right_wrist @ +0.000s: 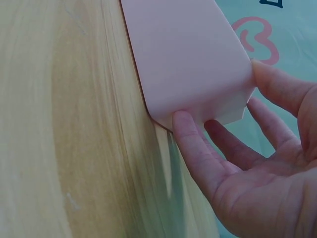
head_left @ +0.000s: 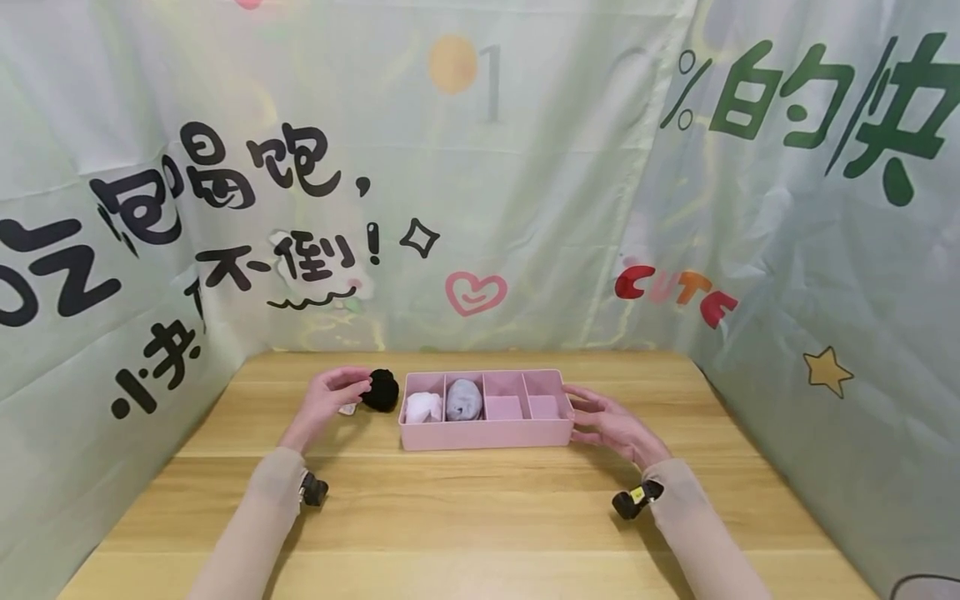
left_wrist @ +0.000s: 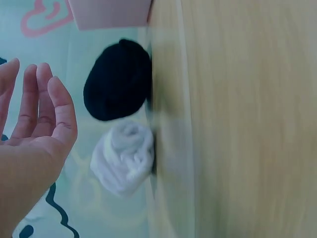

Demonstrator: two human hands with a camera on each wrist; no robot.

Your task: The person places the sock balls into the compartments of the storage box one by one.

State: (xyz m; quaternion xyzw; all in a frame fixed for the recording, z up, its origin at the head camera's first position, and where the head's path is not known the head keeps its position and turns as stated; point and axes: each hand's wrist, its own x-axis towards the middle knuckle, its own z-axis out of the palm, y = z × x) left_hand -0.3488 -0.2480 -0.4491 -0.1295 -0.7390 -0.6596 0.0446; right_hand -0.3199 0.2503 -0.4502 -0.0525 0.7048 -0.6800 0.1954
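Observation:
My left hand (head_left: 337, 390) is beside a black rolled-up sock (head_left: 381, 391), fingers apart and slightly bent. In the left wrist view a gap shows between those fingers and the black roll, and a white rolled-up sock (left_wrist: 124, 158) lies next to it. To their right stands a pink divided box (head_left: 487, 435). A white roll (head_left: 423, 408) sits in its leftmost compartment, with a grey roll (head_left: 464, 400) in the adjoining one. My right hand (head_left: 613, 425) holds the box's right end, fingertips at the rim and the lower front corner.
The wooden table (head_left: 465, 517) runs up to a printed fabric curtain (head_left: 525, 200) at the back and both sides. Small black cameras (head_left: 313, 489) are worn on both wrists. A dark cable (head_left: 926, 577) shows at the bottom right.

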